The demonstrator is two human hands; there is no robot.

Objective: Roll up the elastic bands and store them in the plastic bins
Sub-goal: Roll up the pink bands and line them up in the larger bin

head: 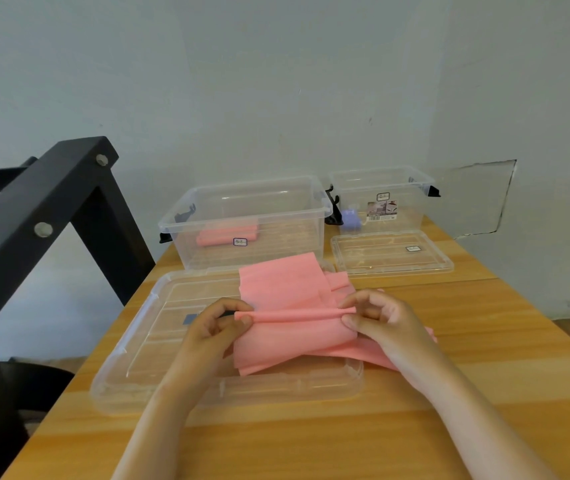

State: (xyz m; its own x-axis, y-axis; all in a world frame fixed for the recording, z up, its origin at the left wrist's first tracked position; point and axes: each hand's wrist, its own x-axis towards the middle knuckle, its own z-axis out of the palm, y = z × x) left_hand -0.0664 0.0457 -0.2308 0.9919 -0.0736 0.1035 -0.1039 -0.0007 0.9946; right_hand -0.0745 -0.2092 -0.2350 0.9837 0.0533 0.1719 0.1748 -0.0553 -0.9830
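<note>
Left forearm (159, 407): bare, comes in from the bottom edge and slants up to the right.
Left hand (216, 329): fingers (246, 320) curled, thumb and fingertips pinching the left end of the pink band (294, 332) at its rolled edge.
Right forearm (456, 400): bare, comes in from the lower right and slants up to the left.
Right hand (382, 320): fingers curled, thumb and forefinger pinching the right end of the same roll.
Both hands: level with each other, apart, palms facing inward.

table (484, 375): light wood
far edge: large bin (294, 233) — small bin (411, 202) to its right
nearer: large lid (145, 341) at left edge — small lid (390, 254)
</note>
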